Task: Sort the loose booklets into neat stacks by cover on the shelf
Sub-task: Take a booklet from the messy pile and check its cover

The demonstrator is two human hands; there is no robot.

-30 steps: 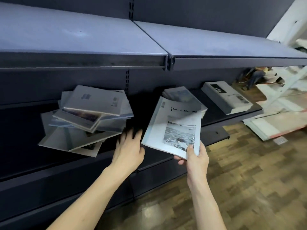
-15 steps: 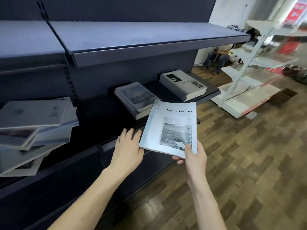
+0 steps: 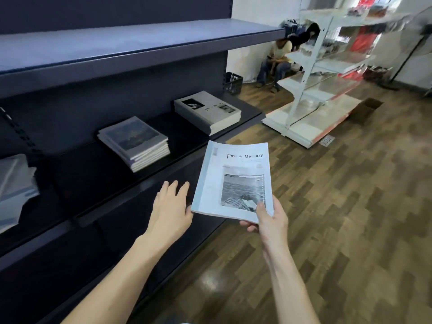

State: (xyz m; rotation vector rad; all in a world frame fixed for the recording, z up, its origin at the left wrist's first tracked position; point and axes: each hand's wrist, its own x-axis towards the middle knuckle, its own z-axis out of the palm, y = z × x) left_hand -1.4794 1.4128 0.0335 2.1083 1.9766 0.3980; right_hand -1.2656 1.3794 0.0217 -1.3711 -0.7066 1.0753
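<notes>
- The right hand (image 3: 268,220) has its grip clamped on the lower corner of the pale blue paper booklet with a grey sea photograph (image 3: 233,181), at centre frame, off the shelf
- The left hand (image 3: 171,206) hovers beside it, fingers straight and apart, holding nothing
- The view has swung right since a second ago: the loose pile (image 3: 14,190) now sits at the left edge
- Two neat stacks, dark-cover (image 3: 135,142) and grey-cover (image 3: 208,111), lie on the dark metal shelf (image 3: 98,183); neither appears to match, so a new stack is likely needed
</notes>
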